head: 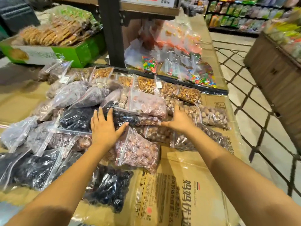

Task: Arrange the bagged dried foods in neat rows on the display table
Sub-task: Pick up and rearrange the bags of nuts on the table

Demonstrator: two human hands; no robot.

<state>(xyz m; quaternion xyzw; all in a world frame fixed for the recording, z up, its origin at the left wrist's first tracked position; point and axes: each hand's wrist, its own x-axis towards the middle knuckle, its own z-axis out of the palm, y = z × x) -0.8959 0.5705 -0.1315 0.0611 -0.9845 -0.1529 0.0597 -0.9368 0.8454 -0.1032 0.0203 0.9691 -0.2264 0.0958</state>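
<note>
Many clear zip bags of dried foods lie heaped on a display table covered with flattened cardboard (187,190). My left hand (104,128) lies flat, fingers straight and spread, on a bag of black dried fruit (78,119). My right hand (179,119) reaches with spread fingers over brown nut bags (211,117), thumb pointing left toward a bag of pinkish pieces (146,103). A pink-brown bag (140,149) lies between my forearms. A row of almond bags (146,84) runs along the back. Another black-fruit bag (109,188) lies near the front.
A dark post (112,33) rises behind the bags. A green box of biscuits (65,53) stands back left. Bags of coloured sweets (187,66) lie back right. A tiled aisle (244,98) and stocked shelves (241,15) are on the right.
</note>
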